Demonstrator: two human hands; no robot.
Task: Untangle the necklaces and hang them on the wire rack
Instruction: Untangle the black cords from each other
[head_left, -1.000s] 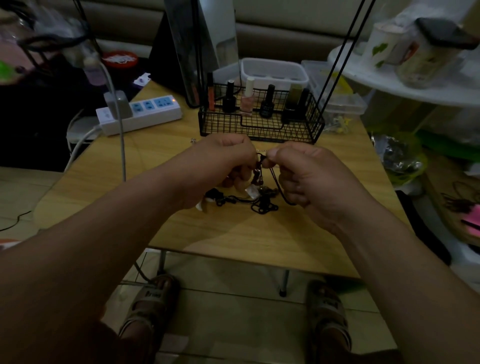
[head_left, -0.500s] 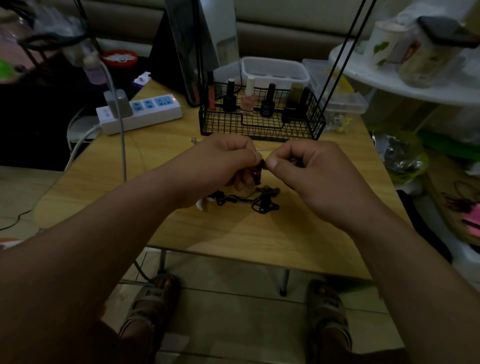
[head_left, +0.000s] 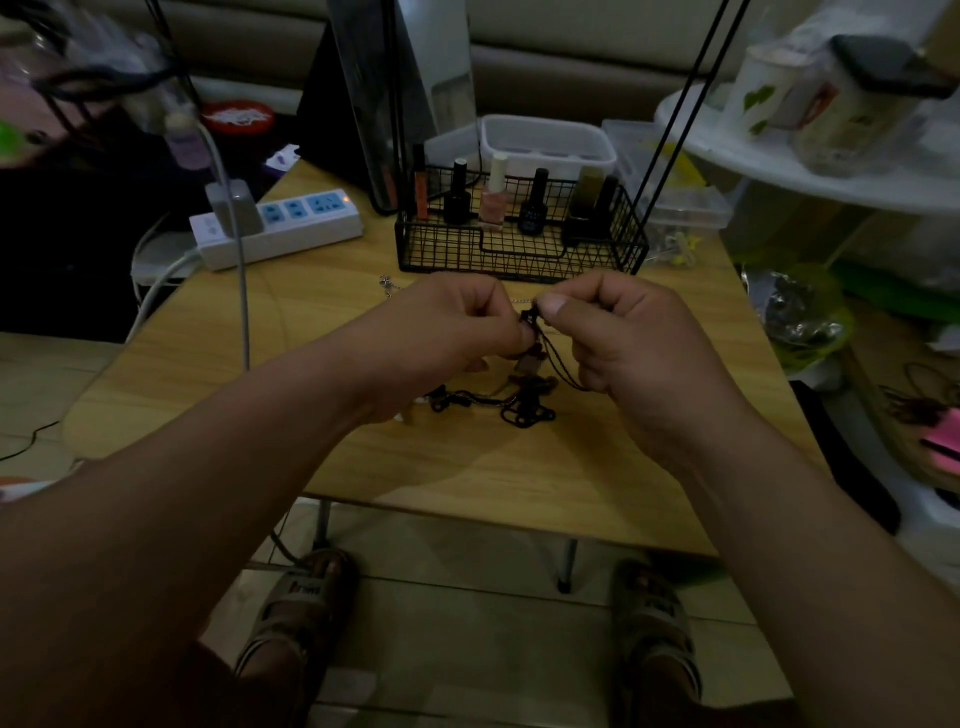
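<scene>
A tangle of dark cord necklaces (head_left: 522, 408) lies on the wooden table (head_left: 467, 467), with strands rising to my hands. My left hand (head_left: 457, 327) and my right hand (head_left: 623, 338) meet just above the table and both pinch the same dark knot (head_left: 530, 315) between thumb and fingers. Thin black cords (head_left: 558, 364) hang from my right hand to the pile. A silver chain (head_left: 387, 286) lies on the table beyond my left hand, mostly hidden. The black wire rack (head_left: 519, 254) stands right behind my hands.
The rack holds several nail polish bottles (head_left: 491, 200). A white power strip (head_left: 275, 223) with a cable lies at the back left. Two black rods (head_left: 685, 114) slant up from the rack's right end. A white tub (head_left: 545, 145) and clear boxes stand behind. A cluttered shelf is on the right.
My hands have drawn slightly apart and lifted the knot; my right hand's cords now hang visibly down to the pile. The tangle on the table has barely shifted.
</scene>
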